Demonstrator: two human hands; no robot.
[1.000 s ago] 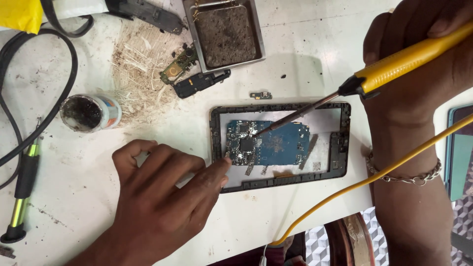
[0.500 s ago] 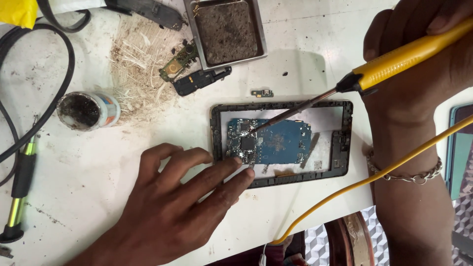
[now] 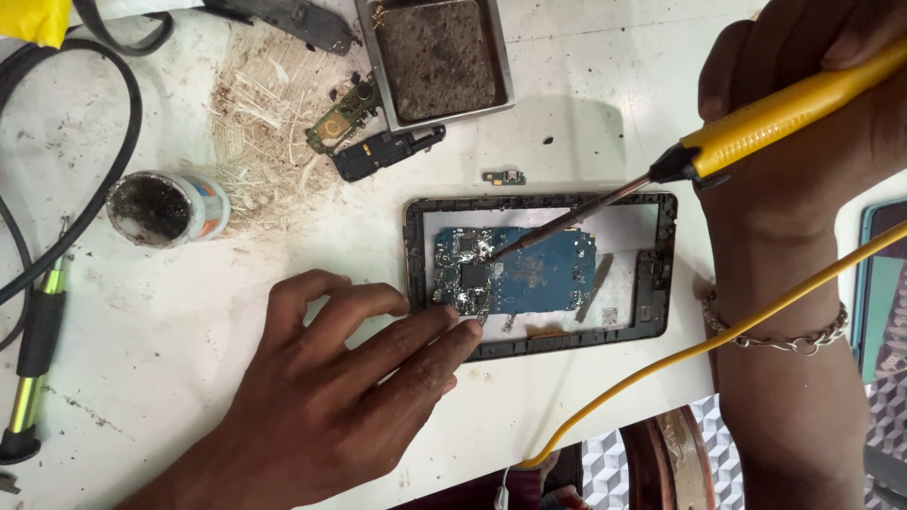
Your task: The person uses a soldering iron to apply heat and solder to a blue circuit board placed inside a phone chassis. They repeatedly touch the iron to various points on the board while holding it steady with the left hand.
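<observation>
Blue circuit board (image 3: 520, 274) sits inside the black phone frame (image 3: 661, 274), left of centre in it, long axis running left-right across the table (image 3: 142, 378); frame lies the same way, roughly mid-table.

Soldering iron (image 3: 784, 118) comes in from the upper right; its tip lands on the board's upper-left area, next to the shiny solder blobs by the dark chip; shaft slopes down-left, so the tool's axis crosses the board's long axis at a shallow angle.

Right hand (image 3: 803, 123) is clenched around the yellow handle, well to the right of and above the board; only the tip reaches it; yellow cord (image 3: 718, 340) trails off under that wrist toward the table edge.

Left hand (image 3: 340, 397) is nearer the board; it lies flat on the table at lower left, fingers (image 3: 444, 335) spread and released, grasping nothing; fingertips press at the frame's lower-left edge, touching or just short of the board's bottom corner, can't tell which.

So: board lies right and slightly up from the left fingers, left and down from the right hand.

Further out: metal tray (image 3: 439, 57) with dirty sponge above; small loose parts (image 3: 364, 132) between tray and frame; open round tin (image 3: 165, 208) at left; black cable (image 3: 113, 151) and a green-handled tool (image 3: 33, 378) at far left.
</observation>
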